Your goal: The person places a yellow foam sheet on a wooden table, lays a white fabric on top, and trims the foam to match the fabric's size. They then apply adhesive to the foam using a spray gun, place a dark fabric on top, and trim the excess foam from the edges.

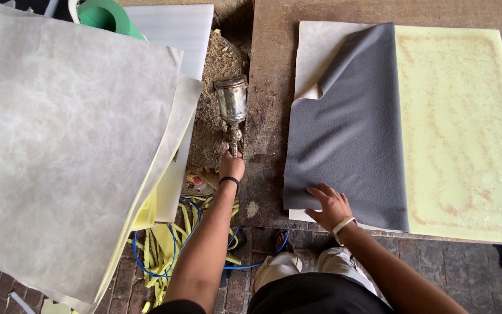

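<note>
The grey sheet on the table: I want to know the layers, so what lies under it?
Under the grey sheet a white backing shows at its top-left and lower edge, with the yellow foam panel beside it. Whether foam continues underneath is hidden. The right hand presses on it.

A worn brown desk fills the upper right, its near edge meeting a brick floor in reddish paving. Between desk and stacked sheets lies a patch of sawdust, in soft daylight.
</note>
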